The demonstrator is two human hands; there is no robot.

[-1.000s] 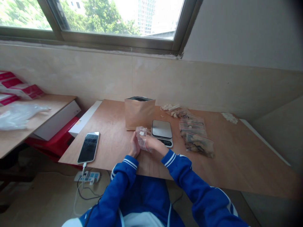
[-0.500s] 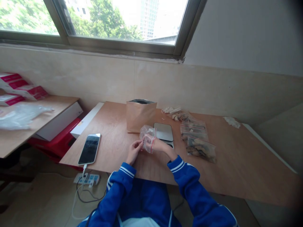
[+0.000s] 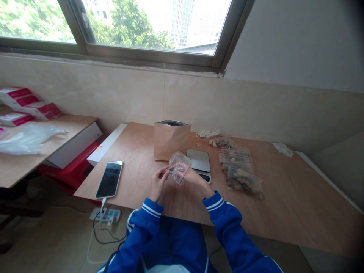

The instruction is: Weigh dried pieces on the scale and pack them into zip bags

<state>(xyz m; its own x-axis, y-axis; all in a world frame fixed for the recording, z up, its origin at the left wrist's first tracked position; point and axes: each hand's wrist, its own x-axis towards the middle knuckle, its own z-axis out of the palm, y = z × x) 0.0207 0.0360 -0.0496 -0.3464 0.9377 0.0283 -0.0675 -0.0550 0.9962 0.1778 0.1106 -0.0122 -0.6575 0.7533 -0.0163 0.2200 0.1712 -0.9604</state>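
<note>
Holding a small clear zip bag (image 3: 179,167) with a red seal strip above the counter (image 3: 284,204), the right hand (image 3: 193,177) grips its lower edge while the left hand (image 3: 158,182), at the bag's 9 o'clock, pinches its side. A scale (image 3: 199,160) sits at the bag's 2 o'clock, a brown paper pouch (image 3: 171,140) at 11 o'clock, filled bags (image 3: 240,172) at 3 o'clock, a phone (image 3: 109,179) at 9 o'clock.

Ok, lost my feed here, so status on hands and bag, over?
Left hand and right hand both pinch small clear zip bag. Bag raised off table, before scale. Nothing in the way.
</note>
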